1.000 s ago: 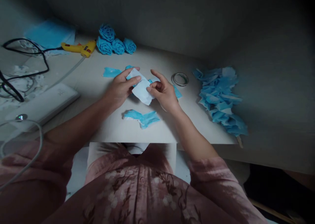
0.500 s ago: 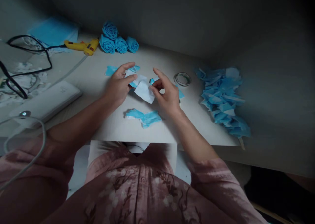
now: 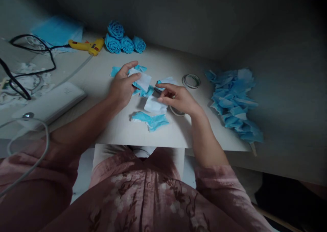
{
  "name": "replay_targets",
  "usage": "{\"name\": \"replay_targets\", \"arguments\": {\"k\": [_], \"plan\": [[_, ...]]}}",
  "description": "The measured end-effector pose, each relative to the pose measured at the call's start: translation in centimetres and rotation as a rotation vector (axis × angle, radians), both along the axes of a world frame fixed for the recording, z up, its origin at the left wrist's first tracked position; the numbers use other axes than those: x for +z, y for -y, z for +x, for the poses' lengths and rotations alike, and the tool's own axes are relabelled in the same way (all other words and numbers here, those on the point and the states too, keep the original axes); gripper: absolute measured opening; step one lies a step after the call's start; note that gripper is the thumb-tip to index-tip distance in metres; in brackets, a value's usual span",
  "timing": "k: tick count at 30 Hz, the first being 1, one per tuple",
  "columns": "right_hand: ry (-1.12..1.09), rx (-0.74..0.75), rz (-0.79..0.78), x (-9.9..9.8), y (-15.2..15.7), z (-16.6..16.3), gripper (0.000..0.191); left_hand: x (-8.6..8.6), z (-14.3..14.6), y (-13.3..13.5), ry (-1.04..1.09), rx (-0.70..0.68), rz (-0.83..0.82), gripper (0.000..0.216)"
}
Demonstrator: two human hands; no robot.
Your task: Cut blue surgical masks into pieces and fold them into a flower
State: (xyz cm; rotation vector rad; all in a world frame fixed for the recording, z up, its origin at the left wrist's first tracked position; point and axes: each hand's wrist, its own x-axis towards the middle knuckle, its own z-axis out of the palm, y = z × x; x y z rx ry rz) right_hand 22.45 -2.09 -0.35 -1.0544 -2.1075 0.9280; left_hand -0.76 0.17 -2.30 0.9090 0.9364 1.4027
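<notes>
Left hand (image 3: 123, 85) clamped on a white sheet (image 3: 143, 80) — right hand (image 3: 177, 97) apart, at a pale piece (image 3: 153, 105), grip indeterminable — blue scrap (image 3: 151, 120) lying nearer on worktop (image 3: 117, 133).

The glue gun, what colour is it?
The glue gun is mostly yellow, as the head view shows.

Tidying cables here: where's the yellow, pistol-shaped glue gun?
In the head view, the glue gun lies upper left, just left of the blue ruffled rosettes.

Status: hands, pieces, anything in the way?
Left hand pinching white piece. Right hand at second white piece, grip unclear. Blue scrap close by, nearer the body.
</notes>
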Motion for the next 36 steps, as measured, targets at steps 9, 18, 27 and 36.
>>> {"name": "replay_targets", "arguments": {"k": [9,18,27,36], "plan": [[-0.078,-0.086,0.067,0.0,0.3,-1.0,0.075,0.6,0.8,1.5,-0.281,-0.037,0.185,0.049],[-0.271,-0.199,0.01,-2.0,0.0,-2.8,0.06,1.1,1.7,2.3,-0.28,-0.124,0.188,0.061],[-0.272,-0.27,-0.003,-1.5,0.1,-2.2,0.066,0.3,1.3,1.5,-0.181,-0.141,0.122,0.068],[-0.338,-0.29,-0.035,-2.3,-0.5,-2.5,0.071,0.6,1.4,1.8,-0.223,-0.205,0.128,0.068]]}}
